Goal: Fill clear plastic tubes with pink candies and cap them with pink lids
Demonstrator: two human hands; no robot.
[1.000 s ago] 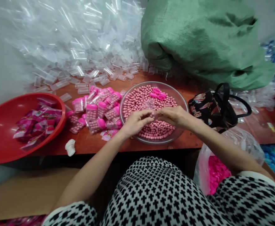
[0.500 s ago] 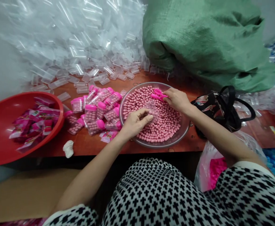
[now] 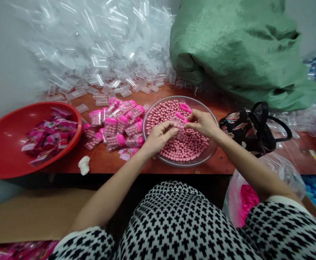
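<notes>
A metal bowl (image 3: 213, 151) full of small pink candy balls (image 3: 186, 146) sits on the brown table. Over it, my left hand (image 3: 158, 137) pinches a small clear plastic container (image 3: 178, 128) filled with pink balls. My right hand (image 3: 202, 123) meets it from the right, its fingers closed on a pink cap (image 3: 180, 116) at the container's top. Another pink cap (image 3: 185, 106) lies on the balls at the bowl's far side.
Several filled pink-capped containers (image 3: 117, 124) lie left of the bowl. A red basin (image 3: 1, 159) holds pink packets. Empty clear containers (image 3: 98, 61) are heaped behind, beside a green sack (image 3: 241, 50). A black handbag (image 3: 251, 128) and a bag of pink caps (image 3: 246, 198) sit right.
My right hand reached to the bowl's far side, picked up a pink cap and came back to the container in my left hand. The view shifted slightly.
</notes>
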